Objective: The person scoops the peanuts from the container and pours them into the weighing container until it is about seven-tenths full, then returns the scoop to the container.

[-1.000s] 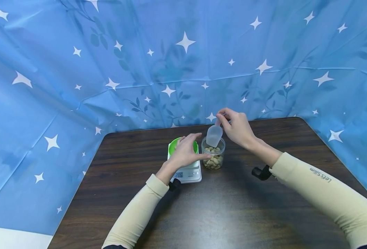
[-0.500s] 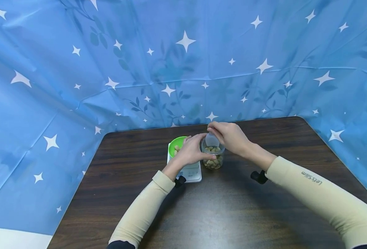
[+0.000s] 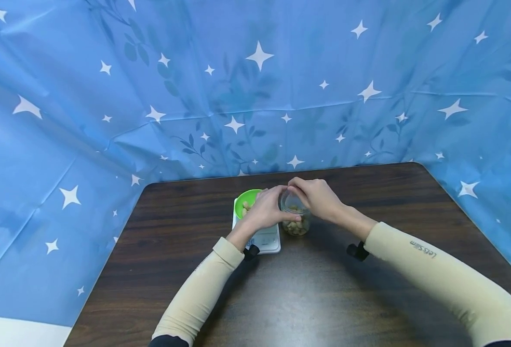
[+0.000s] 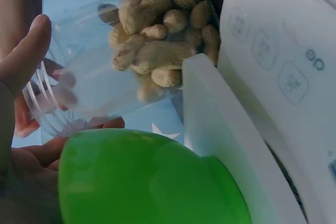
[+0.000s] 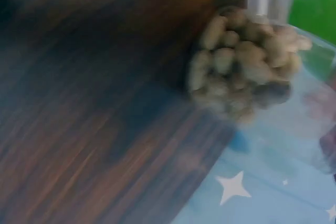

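My left hand (image 3: 266, 209) grips a clear plastic jar (image 4: 79, 24) near its rim, thumb on the near side. Peanuts in their shells (image 4: 163, 56) fill the jar's lower part. From the right, my right hand (image 3: 319, 198) pinches the handle of a translucent scoop (image 4: 100, 87), whose head is down inside the jar; the fingers hide much of it. Just left of the jar, a green bowl (image 3: 248, 196) with some peanuts in it sits on a white kitchen scale (image 3: 271, 245), partly behind my left hand.
All of this stands on a dark wooden table (image 3: 325, 289), towards its far edge. A blue curtain with white stars (image 3: 255, 96) hangs right behind the table and along its left side. The scale stands close against the jar.
My right hand has come down and left, lowering the scoop from above the rim into the jar. My left hand has shifted right, off the bowl and onto the jar.
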Available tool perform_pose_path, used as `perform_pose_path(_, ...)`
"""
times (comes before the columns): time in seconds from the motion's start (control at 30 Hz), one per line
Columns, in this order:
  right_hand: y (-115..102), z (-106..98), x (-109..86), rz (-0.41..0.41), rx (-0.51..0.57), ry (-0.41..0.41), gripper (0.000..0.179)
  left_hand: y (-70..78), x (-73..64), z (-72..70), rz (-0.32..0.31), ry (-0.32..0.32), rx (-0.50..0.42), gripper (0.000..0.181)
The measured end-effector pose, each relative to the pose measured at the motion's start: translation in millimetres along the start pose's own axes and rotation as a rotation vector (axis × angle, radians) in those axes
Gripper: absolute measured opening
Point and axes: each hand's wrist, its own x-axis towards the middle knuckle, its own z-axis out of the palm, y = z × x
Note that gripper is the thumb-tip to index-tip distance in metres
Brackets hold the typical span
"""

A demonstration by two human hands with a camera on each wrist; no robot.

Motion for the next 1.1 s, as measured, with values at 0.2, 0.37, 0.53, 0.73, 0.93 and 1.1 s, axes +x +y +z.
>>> perform_pose_path(0.2,0,-5,7.2,0.147,0.081,0.045,0.016,-0.4,0.5,0.5,0.001,0.002,-0.001,0.087)
perform_pose_path(0.37,-5,-8,15.5,0.237,0.053,-0.041,0.021,-1.3,1.5,0.1,0.001,-0.005,0.001,0.087)
perform_pose_path(0.53,-8,-11,20.1,0.294,0.034,-0.081,0.024,-2.3,2.2,0.4,0.014,-0.006,0.004,0.086)
perform_pose_path(0.73,-7,-15,21.9,0.316,0.04,-0.06,0.022,-2.2,2.4,1.3,0.019,-0.003,0.007,0.084)
perform_pose_path(0.93,-8,-10,24.4,0.299,0.031,-0.138,0.024,-1.8,2.6,0.8,0.027,-0.004,0.007,0.083)
perform_pose_path(1.1,-7,-15,27.6,0.373,0.075,-0.052,0.025,-1.6,2.3,0.6,0.02,-0.003,0.023,0.085)
